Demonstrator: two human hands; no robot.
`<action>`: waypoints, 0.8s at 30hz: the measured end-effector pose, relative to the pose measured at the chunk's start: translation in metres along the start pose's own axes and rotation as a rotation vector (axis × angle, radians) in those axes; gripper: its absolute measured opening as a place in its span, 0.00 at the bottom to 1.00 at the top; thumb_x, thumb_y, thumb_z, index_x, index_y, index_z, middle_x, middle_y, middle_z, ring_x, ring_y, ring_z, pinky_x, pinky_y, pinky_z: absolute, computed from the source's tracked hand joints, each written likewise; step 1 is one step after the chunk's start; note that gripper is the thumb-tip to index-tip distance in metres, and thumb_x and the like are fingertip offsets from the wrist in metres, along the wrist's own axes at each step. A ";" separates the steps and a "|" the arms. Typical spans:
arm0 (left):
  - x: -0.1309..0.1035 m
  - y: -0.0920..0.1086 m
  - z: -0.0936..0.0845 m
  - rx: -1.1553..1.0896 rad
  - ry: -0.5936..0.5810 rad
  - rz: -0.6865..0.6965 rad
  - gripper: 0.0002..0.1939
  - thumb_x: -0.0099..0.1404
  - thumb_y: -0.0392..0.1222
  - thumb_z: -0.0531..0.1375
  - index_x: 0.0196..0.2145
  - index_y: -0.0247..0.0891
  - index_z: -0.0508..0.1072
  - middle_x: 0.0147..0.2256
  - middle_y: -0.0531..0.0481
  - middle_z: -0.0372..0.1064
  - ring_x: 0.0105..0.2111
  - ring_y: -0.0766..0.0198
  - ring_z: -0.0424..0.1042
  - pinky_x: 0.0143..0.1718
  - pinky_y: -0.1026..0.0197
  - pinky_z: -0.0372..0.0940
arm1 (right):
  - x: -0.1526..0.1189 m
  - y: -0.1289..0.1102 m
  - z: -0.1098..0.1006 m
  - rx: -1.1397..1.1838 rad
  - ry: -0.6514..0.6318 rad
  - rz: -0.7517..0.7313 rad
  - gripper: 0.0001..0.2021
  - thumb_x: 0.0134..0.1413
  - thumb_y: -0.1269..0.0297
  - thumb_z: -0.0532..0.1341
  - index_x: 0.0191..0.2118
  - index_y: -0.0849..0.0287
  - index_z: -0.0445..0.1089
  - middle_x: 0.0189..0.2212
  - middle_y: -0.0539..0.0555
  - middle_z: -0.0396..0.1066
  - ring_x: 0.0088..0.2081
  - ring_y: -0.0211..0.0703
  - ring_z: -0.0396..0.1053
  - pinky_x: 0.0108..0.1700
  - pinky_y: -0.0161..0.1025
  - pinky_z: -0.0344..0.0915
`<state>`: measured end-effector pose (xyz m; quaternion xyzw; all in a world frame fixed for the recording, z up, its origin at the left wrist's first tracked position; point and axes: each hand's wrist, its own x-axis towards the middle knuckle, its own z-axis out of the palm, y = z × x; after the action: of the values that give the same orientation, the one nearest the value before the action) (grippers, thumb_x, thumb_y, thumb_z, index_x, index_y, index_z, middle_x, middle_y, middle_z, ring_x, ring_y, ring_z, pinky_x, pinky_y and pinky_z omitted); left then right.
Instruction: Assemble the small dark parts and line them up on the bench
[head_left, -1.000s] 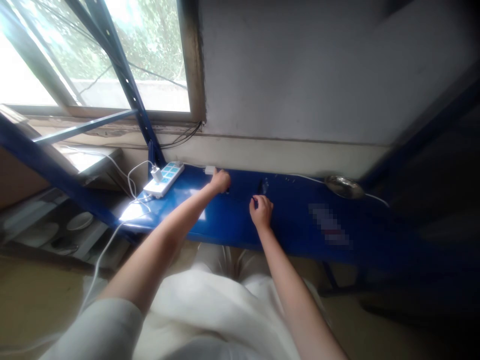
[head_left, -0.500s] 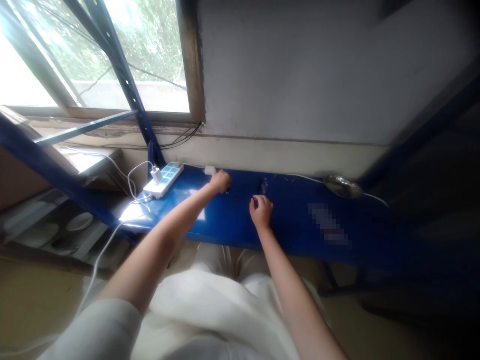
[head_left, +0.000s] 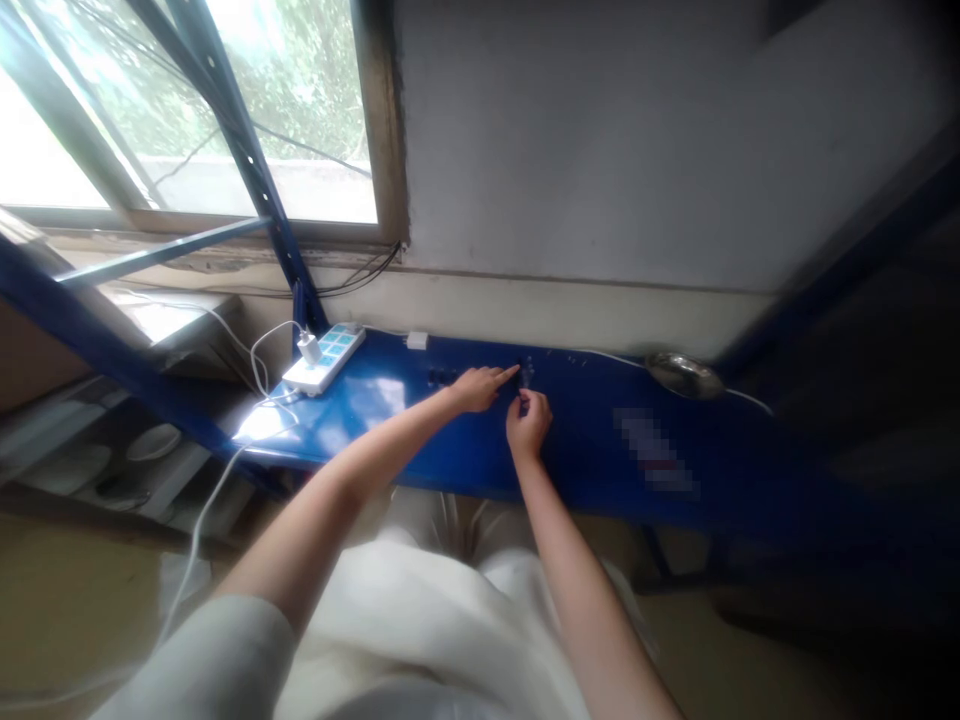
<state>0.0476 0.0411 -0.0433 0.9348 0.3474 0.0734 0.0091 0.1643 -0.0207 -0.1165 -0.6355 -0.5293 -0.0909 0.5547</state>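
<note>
The person has two hands, one left hand (head_left: 476, 389) and one right hand (head_left: 529, 424). One desk (head_left: 420, 440) carries one power strip (head_left: 322, 375), one plug (head_left: 309, 347), one white block (head_left: 417, 341) and one metal dish (head_left: 684, 374); dark pieces (head_left: 441, 377) and clear bits (head_left: 529, 372) cannot be counted.

A free lane crossed the blue tabletop (head_left: 581, 415) between right hand (head_left: 529, 425) and pixelated patch (head_left: 654, 452), while a metal dish (head_left: 684, 374) obstructed the rear right, a power strip (head_left: 330, 362) the left
</note>
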 end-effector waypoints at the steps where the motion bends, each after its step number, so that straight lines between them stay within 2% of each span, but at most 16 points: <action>1: 0.002 0.005 0.006 0.005 -0.008 -0.038 0.34 0.61 0.38 0.50 0.63 0.41 0.41 0.53 0.42 0.61 0.48 0.56 0.63 0.43 0.59 0.57 | 0.000 0.000 0.000 0.008 0.011 0.011 0.10 0.52 0.69 0.50 0.37 0.62 0.66 0.33 0.57 0.69 0.35 0.42 0.66 0.41 0.40 0.57; 6: 0.010 0.022 0.032 -0.038 0.025 -0.186 0.32 0.64 0.39 0.47 0.63 0.40 0.39 0.52 0.40 0.60 0.47 0.54 0.63 0.43 0.57 0.57 | 0.002 0.000 -0.001 0.049 0.045 0.061 0.10 0.52 0.69 0.49 0.35 0.62 0.66 0.31 0.57 0.68 0.32 0.41 0.65 0.39 0.41 0.59; 11: 0.019 0.027 0.045 -0.075 0.065 -0.256 0.31 0.65 0.42 0.46 0.63 0.42 0.39 0.54 0.41 0.58 0.47 0.52 0.63 0.44 0.54 0.57 | 0.004 0.000 -0.002 0.069 0.073 0.113 0.10 0.52 0.68 0.48 0.35 0.62 0.66 0.31 0.58 0.68 0.32 0.42 0.65 0.39 0.41 0.60; 16: 0.028 0.027 0.045 -0.113 0.064 -0.274 0.26 0.64 0.41 0.48 0.60 0.37 0.53 0.50 0.39 0.63 0.48 0.50 0.62 0.44 0.52 0.58 | 0.005 0.002 -0.002 0.071 0.045 0.128 0.10 0.51 0.69 0.48 0.35 0.62 0.65 0.31 0.59 0.68 0.33 0.42 0.65 0.40 0.42 0.60; 20: 0.032 0.025 0.040 -0.119 0.147 -0.268 0.15 0.63 0.36 0.49 0.46 0.31 0.68 0.40 0.38 0.69 0.42 0.51 0.66 0.41 0.54 0.59 | 0.004 0.002 -0.002 0.065 0.036 0.140 0.10 0.51 0.69 0.48 0.35 0.62 0.65 0.32 0.59 0.68 0.33 0.43 0.65 0.40 0.42 0.60; 24: 0.027 0.022 0.044 -0.182 0.212 -0.286 0.10 0.61 0.33 0.50 0.36 0.33 0.70 0.34 0.40 0.70 0.36 0.54 0.68 0.37 0.57 0.61 | 0.004 0.003 -0.002 0.066 0.038 0.129 0.10 0.51 0.69 0.48 0.35 0.62 0.66 0.31 0.58 0.68 0.33 0.43 0.65 0.40 0.42 0.61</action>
<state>0.0880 0.0434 -0.0819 0.8583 0.4676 0.2007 0.0672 0.1691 -0.0200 -0.1144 -0.6478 -0.4794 -0.0493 0.5900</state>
